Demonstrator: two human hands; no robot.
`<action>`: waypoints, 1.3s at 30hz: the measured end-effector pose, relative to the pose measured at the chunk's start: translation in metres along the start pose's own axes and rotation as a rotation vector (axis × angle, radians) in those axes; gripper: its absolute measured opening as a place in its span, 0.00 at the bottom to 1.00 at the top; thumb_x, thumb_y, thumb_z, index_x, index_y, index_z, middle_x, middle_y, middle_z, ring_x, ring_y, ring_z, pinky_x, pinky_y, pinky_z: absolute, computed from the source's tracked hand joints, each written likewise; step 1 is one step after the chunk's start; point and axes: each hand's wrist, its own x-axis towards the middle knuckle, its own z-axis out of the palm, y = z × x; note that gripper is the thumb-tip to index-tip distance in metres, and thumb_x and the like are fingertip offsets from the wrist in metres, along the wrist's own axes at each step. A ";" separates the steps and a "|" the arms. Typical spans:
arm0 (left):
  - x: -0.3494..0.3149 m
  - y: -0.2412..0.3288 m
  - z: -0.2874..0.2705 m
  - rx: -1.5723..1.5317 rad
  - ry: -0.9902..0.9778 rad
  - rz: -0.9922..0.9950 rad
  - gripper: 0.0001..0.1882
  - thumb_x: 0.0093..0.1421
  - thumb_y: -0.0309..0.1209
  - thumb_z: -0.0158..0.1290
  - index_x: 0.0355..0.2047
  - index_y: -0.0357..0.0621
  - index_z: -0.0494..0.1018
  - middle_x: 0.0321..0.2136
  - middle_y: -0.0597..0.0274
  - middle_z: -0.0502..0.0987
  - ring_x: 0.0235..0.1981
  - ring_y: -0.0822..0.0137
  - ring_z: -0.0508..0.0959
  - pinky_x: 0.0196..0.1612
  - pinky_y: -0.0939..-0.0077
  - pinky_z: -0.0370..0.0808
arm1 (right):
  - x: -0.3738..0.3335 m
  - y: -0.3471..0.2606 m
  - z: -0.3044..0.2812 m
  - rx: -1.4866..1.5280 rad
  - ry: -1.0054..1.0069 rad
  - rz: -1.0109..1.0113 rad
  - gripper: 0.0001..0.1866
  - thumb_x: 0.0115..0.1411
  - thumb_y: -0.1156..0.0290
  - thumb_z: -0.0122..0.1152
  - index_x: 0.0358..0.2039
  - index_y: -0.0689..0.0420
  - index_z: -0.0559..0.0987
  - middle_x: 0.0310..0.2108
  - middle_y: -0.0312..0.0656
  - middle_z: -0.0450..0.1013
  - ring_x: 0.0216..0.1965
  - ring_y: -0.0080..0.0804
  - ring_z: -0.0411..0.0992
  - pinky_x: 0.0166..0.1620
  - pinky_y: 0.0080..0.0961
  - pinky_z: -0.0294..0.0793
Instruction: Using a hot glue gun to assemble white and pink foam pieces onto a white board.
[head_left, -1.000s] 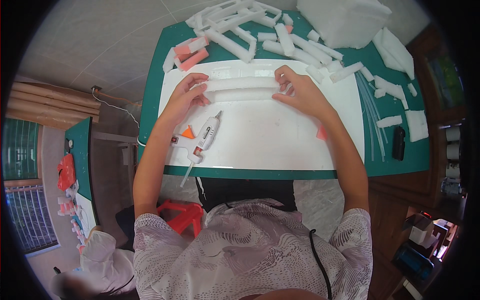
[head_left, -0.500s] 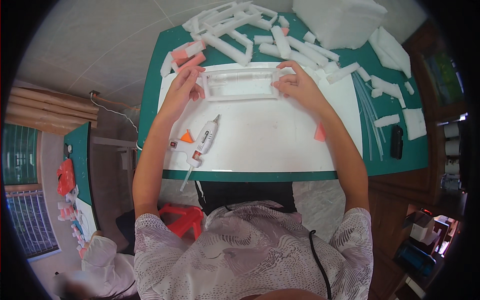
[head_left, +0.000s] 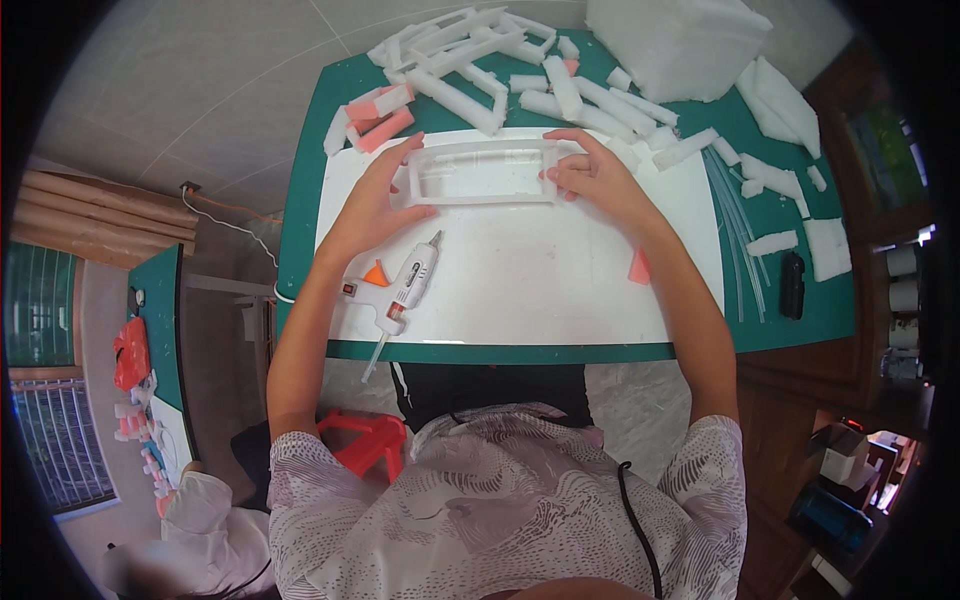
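A white rectangular foam frame (head_left: 485, 199) lies on the white board (head_left: 540, 275), its long sides running left to right. My left hand (head_left: 380, 200) is around the frame's left end, thumb and fingers spread apart, the thumb by the near left corner. At the right end my right hand (head_left: 592, 178) has thumb and fingers closed on the short side, with the index finger stretched over the far corner. Nearer to me on the left, a white hot glue gun (head_left: 405, 285) lies on its side, a clear glue stick (head_left: 375, 358) poking from its back. An orange triangular part (head_left: 375, 273) is beside it.
Foam strips and frames (head_left: 455, 95) crowd the far edge of the green table (head_left: 500, 352), with pink foam pieces (head_left: 385, 128) at far left. A large white foam block (head_left: 680, 45) is at far right. Clear glue sticks (head_left: 740, 235) and a black object (head_left: 792, 285) lie right. Another person (head_left: 215, 530) is lower left.
My left hand has opened from its pinch on the frame's left end, its thumb moving toward me and right. The frame has shifted slightly; my right hand stays at its right end.
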 end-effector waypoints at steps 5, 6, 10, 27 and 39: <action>-0.001 0.004 -0.001 0.009 -0.015 0.009 0.43 0.49 0.33 0.67 0.64 0.48 0.60 0.61 0.56 0.66 0.57 0.60 0.70 0.49 0.68 0.74 | 0.002 0.008 -0.002 -0.064 0.008 -0.024 0.23 0.59 0.67 0.64 0.55 0.50 0.72 0.30 0.35 0.78 0.30 0.20 0.70 0.39 0.18 0.68; -0.002 0.005 -0.003 0.016 -0.010 0.017 0.43 0.49 0.33 0.67 0.64 0.48 0.60 0.61 0.56 0.66 0.57 0.60 0.70 0.49 0.68 0.74 | 0.002 0.007 -0.001 -0.062 0.007 -0.024 0.23 0.59 0.67 0.64 0.55 0.50 0.72 0.30 0.35 0.78 0.30 0.20 0.70 0.39 0.18 0.68; -0.004 0.003 -0.004 0.030 0.017 0.034 0.41 0.49 0.33 0.67 0.64 0.48 0.61 0.60 0.57 0.67 0.56 0.60 0.70 0.48 0.69 0.74 | -0.001 0.004 -0.001 -0.165 -0.007 -0.075 0.29 0.56 0.64 0.67 0.58 0.48 0.69 0.36 0.38 0.77 0.35 0.25 0.72 0.41 0.18 0.70; -0.011 0.000 -0.011 -0.034 0.055 0.041 0.41 0.47 0.32 0.67 0.62 0.47 0.63 0.59 0.60 0.68 0.53 0.63 0.71 0.46 0.71 0.73 | -0.004 0.001 0.008 -0.508 0.019 -0.278 0.42 0.43 0.71 0.76 0.61 0.50 0.67 0.49 0.42 0.68 0.46 0.31 0.69 0.40 0.21 0.76; -0.014 0.002 -0.013 -0.019 0.035 0.009 0.40 0.47 0.32 0.67 0.60 0.46 0.64 0.59 0.59 0.69 0.54 0.62 0.70 0.48 0.70 0.73 | -0.002 0.004 0.006 -0.574 0.037 -0.238 0.44 0.46 0.57 0.75 0.62 0.44 0.65 0.49 0.46 0.72 0.35 0.35 0.73 0.37 0.24 0.76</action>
